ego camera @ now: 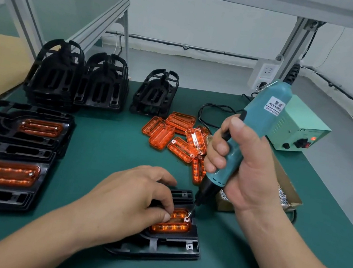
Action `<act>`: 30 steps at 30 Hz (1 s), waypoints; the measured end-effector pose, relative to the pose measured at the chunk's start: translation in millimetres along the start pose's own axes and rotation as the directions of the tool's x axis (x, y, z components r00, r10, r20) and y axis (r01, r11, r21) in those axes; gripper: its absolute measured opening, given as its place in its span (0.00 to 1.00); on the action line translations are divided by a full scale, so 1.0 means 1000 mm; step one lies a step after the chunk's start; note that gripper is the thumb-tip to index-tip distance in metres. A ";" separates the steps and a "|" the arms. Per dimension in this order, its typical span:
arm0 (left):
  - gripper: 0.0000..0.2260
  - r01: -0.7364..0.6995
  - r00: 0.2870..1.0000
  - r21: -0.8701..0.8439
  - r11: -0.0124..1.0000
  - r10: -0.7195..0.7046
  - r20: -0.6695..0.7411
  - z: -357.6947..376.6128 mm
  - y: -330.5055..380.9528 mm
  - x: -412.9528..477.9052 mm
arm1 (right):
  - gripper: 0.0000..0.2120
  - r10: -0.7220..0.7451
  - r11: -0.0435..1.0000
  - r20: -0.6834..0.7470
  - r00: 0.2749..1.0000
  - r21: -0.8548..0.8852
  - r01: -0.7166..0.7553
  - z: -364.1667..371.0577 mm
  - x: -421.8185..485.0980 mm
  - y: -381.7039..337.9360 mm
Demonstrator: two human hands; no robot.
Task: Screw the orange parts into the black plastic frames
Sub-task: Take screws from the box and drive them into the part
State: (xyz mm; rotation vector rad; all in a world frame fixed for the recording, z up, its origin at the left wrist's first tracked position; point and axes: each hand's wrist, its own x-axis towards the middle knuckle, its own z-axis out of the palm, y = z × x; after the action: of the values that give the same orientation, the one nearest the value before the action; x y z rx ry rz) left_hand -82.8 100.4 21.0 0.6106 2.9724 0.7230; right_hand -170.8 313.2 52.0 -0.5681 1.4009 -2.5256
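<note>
**Workpiece location.** The black frame [175, 248] lies flat on the green mat [103, 145], and all positions below are given relative to it. The orange part [171, 226] sits in the frame's recess. Its right-hand screw eyelet [186, 218] is exposed.

**Hand state.**
- The left hand [132, 199] rests over the frame's left half. Its fingers are curled, and the thumb and forefinger tips are pinched together on the orange part just beside the eyelet.
- The right hand [242, 168], above and to the right of the frame, is wrapped fully round the electric screwdriver [265, 116]. The bit tip is at the eyelet.

**Handling properties (judged).**
- The orange part appears to be thin, translucent moulded plastic. It is probably light, rigid and smooth, so it may slide in the recess and crack at the eyelets if overdriven.
- Hold the part by pressing on its flat ribbed face, clear of the eyelet.
- The frame appears stiff and light. It may turn on the mat under the driver's torque, so hold it down with the palm.

**Surrounding stock.**
- Loose orange parts [178, 131] lie behind the frame.
- Finished frames [0, 174] lie to the left of the frame.
- The screw box [287, 194] is to the right of the frame.
</note>
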 end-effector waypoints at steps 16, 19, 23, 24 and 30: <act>0.03 0.019 1.000 -0.079 0.997 -0.020 -0.007 0.000 0.002 0.005 | 0.14 -0.074 0.993 0.192 0.979 -0.074 0.090 0.017 -0.013 0.003; 0.02 0.022 0.999 -0.119 0.993 -0.027 -0.033 -0.001 0.002 0.005 | 0.15 -0.092 0.996 0.161 0.983 0.011 0.091 0.015 -0.009 -0.003; 0.01 0.015 0.992 -0.131 0.991 -0.030 -0.119 -0.003 0.004 0.004 | 0.08 -0.130 0.985 0.056 0.990 0.123 0.122 0.010 -0.006 -0.007; 0.01 0.015 0.989 -0.148 0.989 -0.036 -0.144 -0.003 0.005 0.004 | 0.08 -0.132 0.980 0.025 0.991 0.156 0.127 0.010 -0.006 -0.008; 0.08 0.033 0.975 -0.379 0.925 -0.113 -0.191 -0.002 0.005 0.002 | 0.11 -0.166 0.958 -0.064 0.984 0.228 0.177 0.006 -0.003 -0.011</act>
State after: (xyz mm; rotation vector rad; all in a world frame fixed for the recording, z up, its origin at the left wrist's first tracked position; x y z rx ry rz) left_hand -83.2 104.2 24.8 0.4166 2.8886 1.3818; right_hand -165.2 316.1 63.5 -0.6163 1.0874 -2.8038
